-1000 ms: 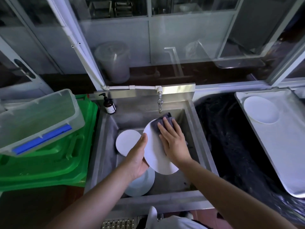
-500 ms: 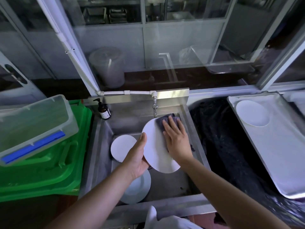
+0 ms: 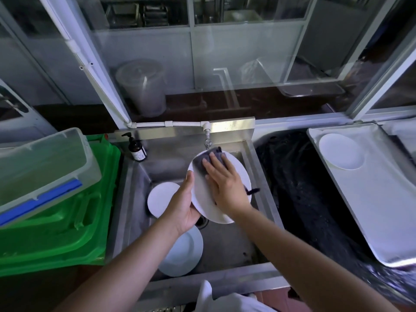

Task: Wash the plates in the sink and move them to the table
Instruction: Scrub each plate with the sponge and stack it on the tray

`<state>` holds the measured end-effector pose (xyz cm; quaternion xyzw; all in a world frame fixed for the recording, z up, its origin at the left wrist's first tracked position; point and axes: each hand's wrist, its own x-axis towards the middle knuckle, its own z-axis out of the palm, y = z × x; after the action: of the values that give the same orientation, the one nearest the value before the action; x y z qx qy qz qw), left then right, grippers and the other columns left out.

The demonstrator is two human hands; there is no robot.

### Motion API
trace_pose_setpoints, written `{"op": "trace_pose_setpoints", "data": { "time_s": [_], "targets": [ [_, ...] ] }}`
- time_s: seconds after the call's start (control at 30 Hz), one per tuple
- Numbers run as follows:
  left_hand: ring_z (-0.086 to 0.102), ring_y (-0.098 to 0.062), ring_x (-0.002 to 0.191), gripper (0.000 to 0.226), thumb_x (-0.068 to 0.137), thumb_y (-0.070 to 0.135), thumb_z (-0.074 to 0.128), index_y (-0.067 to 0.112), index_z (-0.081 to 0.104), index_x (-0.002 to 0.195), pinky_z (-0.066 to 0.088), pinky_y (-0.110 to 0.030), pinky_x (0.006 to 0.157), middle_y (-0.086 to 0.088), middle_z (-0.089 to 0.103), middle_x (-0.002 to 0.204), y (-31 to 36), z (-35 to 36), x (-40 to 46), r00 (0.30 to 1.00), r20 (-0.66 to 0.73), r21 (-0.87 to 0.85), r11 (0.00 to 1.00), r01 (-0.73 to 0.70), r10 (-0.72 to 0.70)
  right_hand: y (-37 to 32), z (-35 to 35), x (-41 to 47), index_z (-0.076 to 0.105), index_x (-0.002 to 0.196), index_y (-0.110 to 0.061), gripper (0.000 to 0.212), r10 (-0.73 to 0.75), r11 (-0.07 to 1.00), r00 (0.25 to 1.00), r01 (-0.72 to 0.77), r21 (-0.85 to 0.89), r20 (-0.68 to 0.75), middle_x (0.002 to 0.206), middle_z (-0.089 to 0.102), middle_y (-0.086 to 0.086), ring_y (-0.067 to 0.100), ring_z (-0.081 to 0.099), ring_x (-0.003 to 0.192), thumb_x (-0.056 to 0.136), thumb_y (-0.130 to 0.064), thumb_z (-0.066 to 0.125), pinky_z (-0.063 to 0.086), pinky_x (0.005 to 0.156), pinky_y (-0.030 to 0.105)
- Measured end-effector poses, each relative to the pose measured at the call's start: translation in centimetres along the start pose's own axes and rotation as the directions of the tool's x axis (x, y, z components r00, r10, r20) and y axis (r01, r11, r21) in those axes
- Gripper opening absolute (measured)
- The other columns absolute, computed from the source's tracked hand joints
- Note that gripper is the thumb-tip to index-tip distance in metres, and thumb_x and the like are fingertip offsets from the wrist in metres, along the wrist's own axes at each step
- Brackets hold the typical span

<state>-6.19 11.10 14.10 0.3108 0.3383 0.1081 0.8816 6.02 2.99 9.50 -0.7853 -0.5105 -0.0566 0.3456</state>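
- A steel sink point(image 3: 225, 248) sits below a glazed window wall point(image 3: 225, 52), a tap point(image 3: 207, 140) at its 12 o'clock edge.
- At 3 o'clock, the dark desk point(image 3: 299, 188) carries a metal tray point(image 3: 382, 210) with one white plate point(image 3: 341, 151) on it.
- At 9 o'clock, a clear tub point(image 3: 42, 167) rests on green crates point(image 3: 63, 233); a soap bottle point(image 3: 136, 147) stands at 11.
- Over the sink, the left hand point(image 3: 183, 204) grips the tilted plate point(image 3: 202, 199) by its rim, thumb on top.
- The right hand point(image 3: 225, 183) presses a grey cloth point(image 3: 202, 159) onto it with flat, spread fingers.
- Two more plates point(image 3: 161, 199) lie in the sink at 7 and 9 o'clock.
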Motion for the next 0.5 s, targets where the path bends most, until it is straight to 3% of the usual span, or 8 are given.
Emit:
{"op": "trace_pose_setpoints", "data": {
  "time_s": [0.13, 0.2, 0.37, 0.5],
  "targets": [
    [0.069, -0.026, 0.117, 0.061, 0.102, 0.058, 0.04, 0.013, 0.056, 0.14, 0.052, -0.047, 0.099, -0.011, 0.071, 0.129, 0.3, 0.0, 0.2, 0.998, -0.059, -0.009, 1.0, -0.001, 0.001, 2.8, -0.7, 0.6, 0.048, 0.149, -0.023, 0.052, 0.213, 0.974, 0.976, -0.208, -0.09, 0.045, 0.16, 0.039, 0.002, 0.034, 0.026, 0.151, 0.105, -0.039, 0.028, 0.034, 0.117, 0.054],
    [0.069, -0.026, 0.117, 0.063, 0.101, 0.059, 0.042, 0.012, 0.055, 0.141, 0.053, -0.047, 0.097, -0.012, 0.071, 0.128, 0.4, -0.2, 0.5, 0.997, -0.081, -0.005, 1.0, -0.015, 0.014, 2.9, -0.5, -1.4, 0.051, 0.148, -0.021, 0.052, 0.234, 0.97, 0.97, -0.229, -0.08, 0.058, 0.158, 0.042, 0.004, 0.037, 0.03, 0.149, 0.104, -0.039, 0.028, 0.038, 0.113, 0.058],
    [0.069, -0.024, 0.116, 0.066, 0.103, 0.061, 0.034, 0.011, 0.061, 0.136, 0.053, -0.042, 0.097, -0.013, 0.071, 0.128, -0.2, -0.4, 0.7, 0.997, -0.073, 0.035, 0.998, 0.043, -0.041, -0.6, 0.7, -6.0, 0.057, 0.142, -0.014, 0.044, 0.034, 0.999, 0.999, -0.033, -0.039, 0.042, 0.15, 0.052, 0.01, 0.04, 0.043, 0.141, 0.103, -0.026, 0.041, 0.044, 0.11, 0.055],
    [0.064, -0.022, 0.125, 0.065, 0.099, 0.06, 0.041, 0.015, 0.056, 0.144, 0.053, -0.038, 0.097, -0.01, 0.067, 0.136, -0.8, -0.8, 0.6, 0.998, -0.065, 0.036, 0.999, 0.011, -0.009, 0.1, 1.1, -2.4, 0.051, 0.148, -0.023, 0.044, -0.026, 1.0, 0.995, 0.025, 0.004, 0.095, 0.156, 0.045, 0.002, 0.036, 0.035, 0.148, 0.106, -0.031, 0.04, 0.044, 0.108, 0.056]
  ]
}}
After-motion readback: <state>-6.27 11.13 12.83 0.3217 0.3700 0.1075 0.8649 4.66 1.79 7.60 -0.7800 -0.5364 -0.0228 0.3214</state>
